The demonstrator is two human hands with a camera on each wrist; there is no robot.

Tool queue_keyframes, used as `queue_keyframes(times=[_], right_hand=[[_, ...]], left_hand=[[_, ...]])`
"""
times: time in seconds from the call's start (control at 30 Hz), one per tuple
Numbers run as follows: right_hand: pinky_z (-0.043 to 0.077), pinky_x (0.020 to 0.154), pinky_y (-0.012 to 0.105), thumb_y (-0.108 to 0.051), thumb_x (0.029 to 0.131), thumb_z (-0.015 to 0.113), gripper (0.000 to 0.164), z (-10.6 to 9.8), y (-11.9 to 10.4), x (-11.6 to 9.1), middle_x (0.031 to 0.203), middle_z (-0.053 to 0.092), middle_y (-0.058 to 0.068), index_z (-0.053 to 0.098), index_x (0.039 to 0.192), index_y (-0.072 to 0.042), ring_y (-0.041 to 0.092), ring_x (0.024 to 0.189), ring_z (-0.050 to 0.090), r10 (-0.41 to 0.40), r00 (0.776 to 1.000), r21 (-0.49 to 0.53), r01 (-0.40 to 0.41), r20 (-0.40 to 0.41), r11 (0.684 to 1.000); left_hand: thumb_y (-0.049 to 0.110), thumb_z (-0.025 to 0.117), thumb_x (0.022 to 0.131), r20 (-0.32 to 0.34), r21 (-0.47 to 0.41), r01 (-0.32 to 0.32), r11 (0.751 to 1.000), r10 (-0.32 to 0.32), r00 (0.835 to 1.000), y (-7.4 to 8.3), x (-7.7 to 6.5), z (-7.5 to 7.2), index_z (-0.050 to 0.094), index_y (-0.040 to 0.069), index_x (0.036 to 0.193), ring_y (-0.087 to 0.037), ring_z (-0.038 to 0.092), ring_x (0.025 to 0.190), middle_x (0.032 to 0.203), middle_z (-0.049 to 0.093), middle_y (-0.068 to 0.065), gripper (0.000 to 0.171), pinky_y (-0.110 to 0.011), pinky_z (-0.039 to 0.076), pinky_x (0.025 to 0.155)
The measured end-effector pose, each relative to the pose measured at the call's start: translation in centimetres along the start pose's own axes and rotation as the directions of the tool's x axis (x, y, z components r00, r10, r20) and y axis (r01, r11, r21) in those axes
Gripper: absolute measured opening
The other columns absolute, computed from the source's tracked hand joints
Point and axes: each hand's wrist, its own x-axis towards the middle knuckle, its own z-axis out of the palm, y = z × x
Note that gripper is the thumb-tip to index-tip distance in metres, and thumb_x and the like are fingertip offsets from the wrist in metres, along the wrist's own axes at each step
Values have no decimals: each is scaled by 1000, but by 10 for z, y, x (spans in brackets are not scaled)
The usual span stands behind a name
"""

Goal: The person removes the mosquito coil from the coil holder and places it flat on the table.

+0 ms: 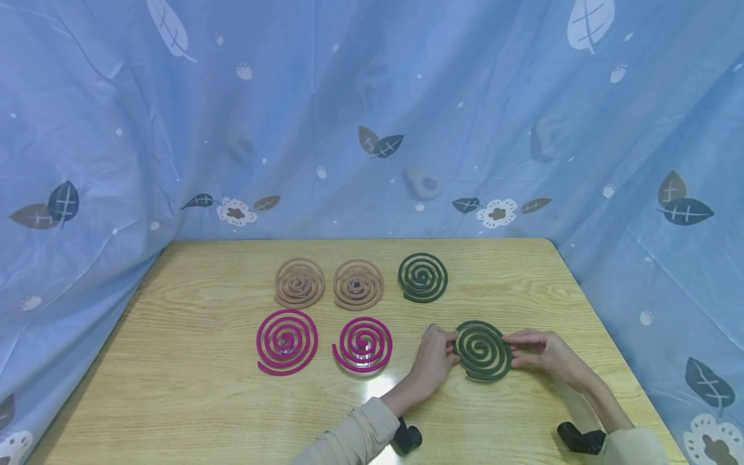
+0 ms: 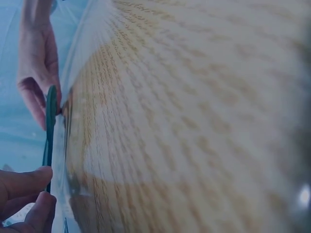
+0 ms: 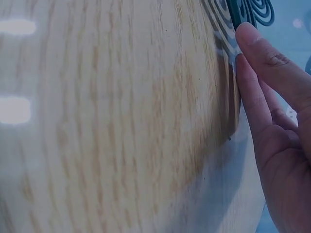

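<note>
A dark green spiral coil point(image 1: 482, 350) lies on the wooden table point(image 1: 192, 387) at the front right. My left hand point(image 1: 451, 342) pinches its left edge between thumb and finger. My right hand point(image 1: 513, 343) pinches the opposite right edge. In the left wrist view the coil point(image 2: 50, 116) shows edge-on, slightly off the table, with my left fingertips point(image 2: 46, 187) on it below and the right hand point(image 2: 36, 73) above. The right wrist view catches the coil point(image 3: 252, 9) at the top, with my right fingers point(image 3: 257, 53) against its rim.
A second dark green coil point(image 1: 422, 278) lies behind. Two tan coils point(image 1: 299, 282) point(image 1: 358, 284) sit in the back row, two magenta coils point(image 1: 287, 341) point(image 1: 363, 344) in the front row to the left. Blue leaf-print cloth point(image 1: 372, 116) surrounds the table.
</note>
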Motion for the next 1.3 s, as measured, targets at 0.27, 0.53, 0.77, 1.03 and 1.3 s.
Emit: queue_keyframes(times=[0.27,0.53,0.77,1.03,1.3], right_hand=[[56,84,25,0,80,73,44,0,-3,0,116,57,26,58,118,16,6,98,64,11,1000,-13,-11,10,1000],[56,83,23,0,80,73,45,0,-5,-1,115,53,36,57,119,16,7,97,64,-1,1000,-23,1,29,1000],[53,83,16,-12,76,80,53,4,-11,3,113,61,25,61,120,9,6,92,62,32,999,-170,-33,-12,985],[56,77,19,-6,72,82,47,7,-12,5,107,61,25,63,111,14,3,87,60,-15,1000,-230,10,-24,973],[59,74,24,-4,72,82,46,10,-15,7,107,60,21,63,111,14,3,86,58,33,999,-236,-38,-26,971]], left_hand=[[-9,75,74,24,-5,7,1000,-7,1000,1,-1,0,65,-9,113,-6,45,75,85,49,-4,41,-9,45,62],[-9,76,73,40,2,8,1000,-8,999,1,-1,0,64,-11,114,-4,43,74,86,48,-4,42,-9,45,62],[-8,75,74,52,26,8,1000,-9,999,0,0,-3,65,-10,112,-4,39,74,84,49,-4,40,-9,42,61],[-3,79,72,66,182,-53,982,41,997,-1,4,0,69,-7,108,-6,40,73,74,51,-2,37,-11,40,59],[5,79,75,97,313,-79,946,51,994,2,4,-2,70,-4,108,-12,50,84,90,59,-7,35,-15,50,76]])
